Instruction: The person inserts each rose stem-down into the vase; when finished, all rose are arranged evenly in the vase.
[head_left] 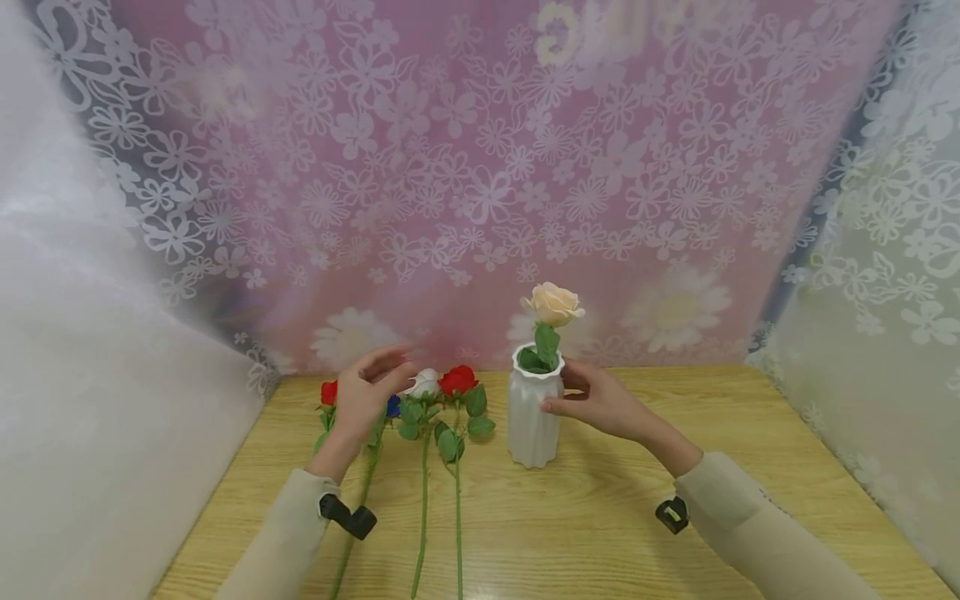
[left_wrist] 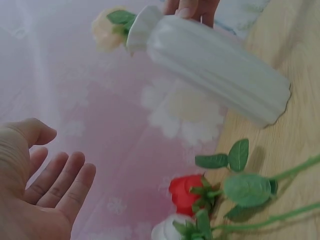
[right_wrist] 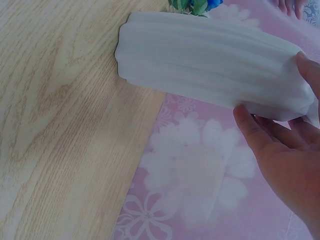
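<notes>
One white rose (head_left: 425,382) and one red rose (head_left: 458,381) lie between the empty, loose-fingered left hand (head_left: 369,392), the nearer one, and the upright vase (head_left: 534,421) that the right hand (head_left: 606,404) grips below its rim, their long stems (head_left: 459,508) running toward the table's (head_left: 600,525) near side.

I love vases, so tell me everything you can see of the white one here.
The vase is white and smooth-looking, perhaps ceramic, with vertical ridges and a scalloped, flared rim. It stands upright on the wood-grained table, right of the loose roses, holding one peach rose. The person's right hand grips its upper part.
</notes>
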